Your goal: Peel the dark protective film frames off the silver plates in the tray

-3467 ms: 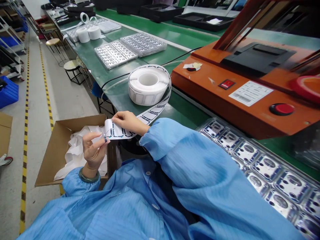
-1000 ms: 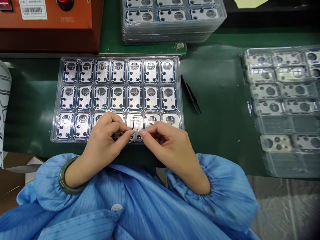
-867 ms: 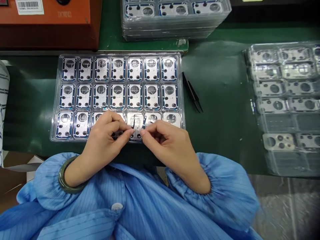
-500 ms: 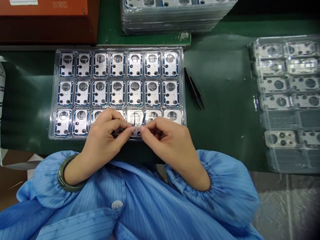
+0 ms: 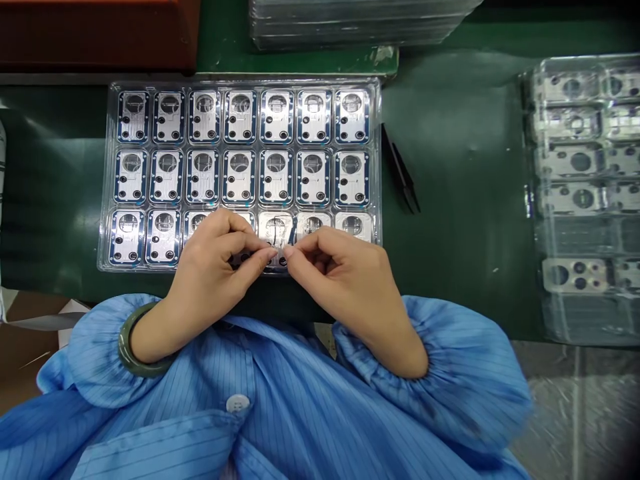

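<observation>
A clear plastic tray (image 5: 106, 180) on the green bench holds three rows of small metal plates with blue rims. My left hand (image 5: 215, 267) and my right hand (image 5: 345, 273) meet over the front row, fingertips pinched together above one metal plate (image 5: 276, 230). Between the fingertips I hold a thin dark-lined sticker (image 5: 290, 235), lying over that plate. Plates to the right of it in the front row have no blue rim. Both wrists are in blue sleeves; a green bangle (image 5: 131, 347) is on the left one.
Black tweezers (image 5: 403, 175) lie just right of the tray. More clear trays with metal plates stand at the right (image 5: 580, 200) and stacked at the back (image 5: 350, 27). An orange machine (image 5: 100, 33) is at the back left. A cardboard box (image 5: 20, 347) sits low left.
3.5 s ago I was peeling a sticker from a label roll at my left. Since then both hands moved to the tray's front row; in the last second they barely shifted.
</observation>
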{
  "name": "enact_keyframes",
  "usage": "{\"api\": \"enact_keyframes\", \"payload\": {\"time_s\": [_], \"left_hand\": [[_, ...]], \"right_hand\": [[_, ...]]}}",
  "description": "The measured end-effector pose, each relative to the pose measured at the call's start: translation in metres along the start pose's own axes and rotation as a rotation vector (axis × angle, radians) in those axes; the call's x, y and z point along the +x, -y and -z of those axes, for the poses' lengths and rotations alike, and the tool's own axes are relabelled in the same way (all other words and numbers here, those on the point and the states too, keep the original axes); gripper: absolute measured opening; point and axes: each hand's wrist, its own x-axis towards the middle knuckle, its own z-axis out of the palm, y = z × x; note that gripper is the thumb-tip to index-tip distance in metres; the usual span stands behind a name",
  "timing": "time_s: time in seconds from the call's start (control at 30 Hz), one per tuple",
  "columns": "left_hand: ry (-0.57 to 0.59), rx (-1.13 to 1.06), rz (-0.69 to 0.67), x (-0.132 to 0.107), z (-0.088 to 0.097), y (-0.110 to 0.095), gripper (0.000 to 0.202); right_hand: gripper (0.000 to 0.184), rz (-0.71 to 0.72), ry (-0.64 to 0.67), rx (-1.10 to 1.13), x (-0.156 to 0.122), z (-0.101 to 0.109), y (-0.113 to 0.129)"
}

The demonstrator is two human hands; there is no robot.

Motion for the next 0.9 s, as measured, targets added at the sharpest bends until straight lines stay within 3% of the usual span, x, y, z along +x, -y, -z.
{"api": "enact_keyframes", "payload": {"time_s": [0.9], "left_hand": [[0.02,0.026,0.018,0.0,-0.0005,0.0003,0.007]], "right_hand": [[0.018,-0.011,-0.002,-0.035,0.0,-0.0011,-0.0015]]}}
